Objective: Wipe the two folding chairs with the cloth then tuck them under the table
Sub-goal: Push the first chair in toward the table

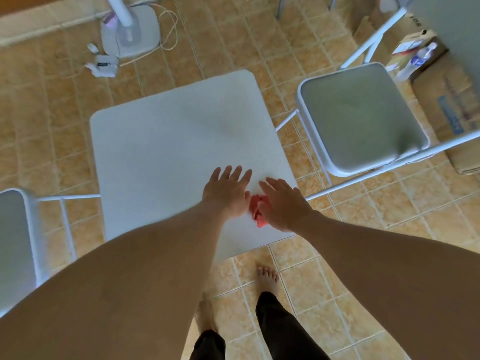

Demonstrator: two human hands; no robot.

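Cloth (257, 213), red and crumpled, lies near the lower edge of the white table (168, 141), between two hands.
Left hand (227, 194) and right hand (284, 205) show straight fingers gripping nothing; the right overlaps the cloth. Lower-left chair (15, 237) and upper-right chair (361, 118) stand untucked. The upper-right cardboard box (418, 35) holds a bottle (422, 57).

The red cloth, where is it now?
Head view: the red cloth lies on the white table near its closest edge, between the left hand and the right hand.
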